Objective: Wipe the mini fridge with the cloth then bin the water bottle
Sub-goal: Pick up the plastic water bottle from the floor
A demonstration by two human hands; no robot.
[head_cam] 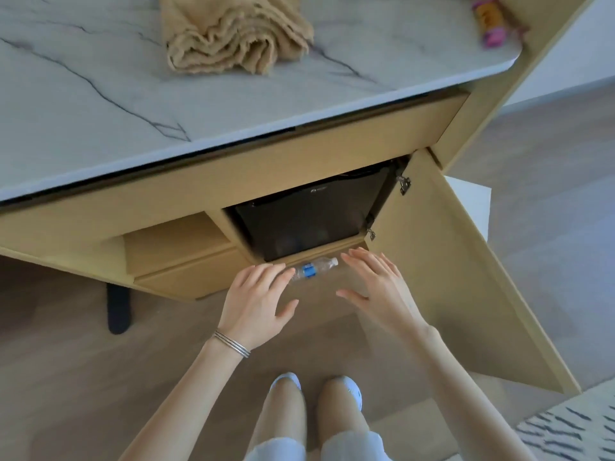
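A black mini fridge (309, 214) sits inside a wooden cabinet under the counter, its door shut. A clear water bottle (314, 269) with a blue label lies on its side on the floor just in front of the cabinet. My left hand (258, 302) hovers open with its fingertips at the bottle's base end. My right hand (376, 287) is open too, fingers spread, just right of the bottle's cap. Neither hand grips the bottle. A crumpled tan cloth (233, 34) lies on the marble counter (100, 94) above.
The cabinet door (466, 277) stands swung open to the right. Wooden drawers (179, 257) are left of the fridge. A pink snack packet (489, 21) lies at the counter's far right corner. A black leg (118, 307) stands on the wood floor, and a striped rug (572, 427) lies lower right.
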